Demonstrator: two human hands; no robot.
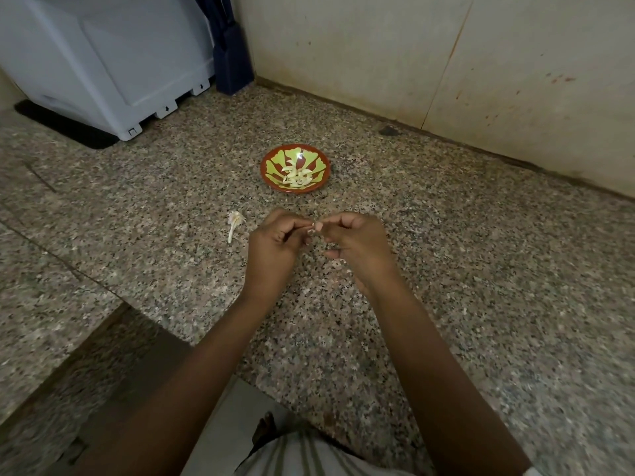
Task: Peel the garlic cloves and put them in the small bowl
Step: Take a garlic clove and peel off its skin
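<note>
A small red bowl (296,168) with a green pattern sits on the speckled granite counter (446,269), holding several pale peeled garlic cloves (297,176). Nearer me, my left hand (275,242) and my right hand (357,245) meet fingertip to fingertip above the counter. Between them both pinch a small garlic clove (314,227), which is mostly hidden by the fingers. A bare garlic stem with papery skin (235,225) lies on the counter just left of my left hand.
A tiled wall (481,63) runs along the back and right. A pale grey-blue appliance (103,63) on a black mat stands at the back left, with a dark blue object (232,60) beside it. The counter edge drops off at the lower left.
</note>
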